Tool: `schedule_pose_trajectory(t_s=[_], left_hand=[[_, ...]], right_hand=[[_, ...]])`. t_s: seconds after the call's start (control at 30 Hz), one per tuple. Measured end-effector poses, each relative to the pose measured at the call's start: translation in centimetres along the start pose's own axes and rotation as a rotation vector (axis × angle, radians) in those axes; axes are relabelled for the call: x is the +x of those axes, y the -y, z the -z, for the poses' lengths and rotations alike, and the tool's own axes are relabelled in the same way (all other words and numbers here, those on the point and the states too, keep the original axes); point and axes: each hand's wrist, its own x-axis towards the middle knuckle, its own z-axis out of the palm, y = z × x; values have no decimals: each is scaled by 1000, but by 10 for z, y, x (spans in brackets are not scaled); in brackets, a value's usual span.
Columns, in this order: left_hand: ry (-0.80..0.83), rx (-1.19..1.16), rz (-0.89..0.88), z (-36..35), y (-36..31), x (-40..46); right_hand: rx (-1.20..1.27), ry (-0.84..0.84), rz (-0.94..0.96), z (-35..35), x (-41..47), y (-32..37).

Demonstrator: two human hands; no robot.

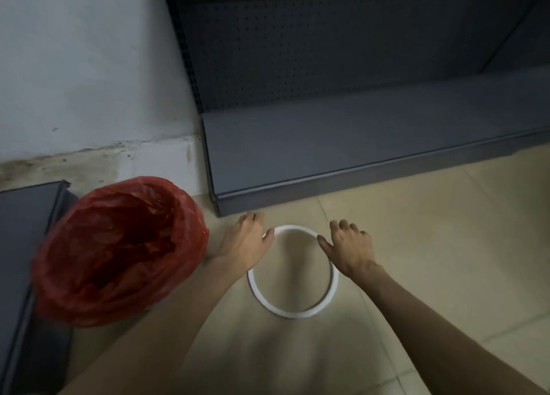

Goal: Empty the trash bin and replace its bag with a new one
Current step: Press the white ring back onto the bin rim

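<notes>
Bin: red bag (119,251) lines the trash bin, standing on the floor (416,246) at left, near the wall.
Bag feel: thin plastic film, judged light, soft, slippery and easy to tear; best gathered at its folded-over rim.
Ring: white ring (293,271) lies flat on the floor, right of the bin; looks stiff and light.
Left hand (245,243): grip open, thumb touching the ring's far-left edge.
Right hand (348,250): grip open, fingers spread, thumb on the ring's far-right edge.

Both hands, left (245,243) and right (349,247), reach forward palms down, fingers loosely spread
</notes>
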Motion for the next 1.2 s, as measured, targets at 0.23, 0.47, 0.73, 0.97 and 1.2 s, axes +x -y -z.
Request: schedule_pose_trajectory(t_s=[0.23,0.47,0.73,0.97,1.2], left_hand=[[104,15,144,-84,26,-10],[153,32,239,-131,44,-4],[128,-6,262,-149,37,2],[76,-62,293,-99,13,4],[-36,-57,241,-6,-14,10]], right_hand=[[80,111,-66,-87,-12,-4],[131,150,-251,-136,-7,-7],[70,149,-267,-152,3,-11],[103,6,-257,-93,8,-27],[153,-131,-263,4,12,-32]])
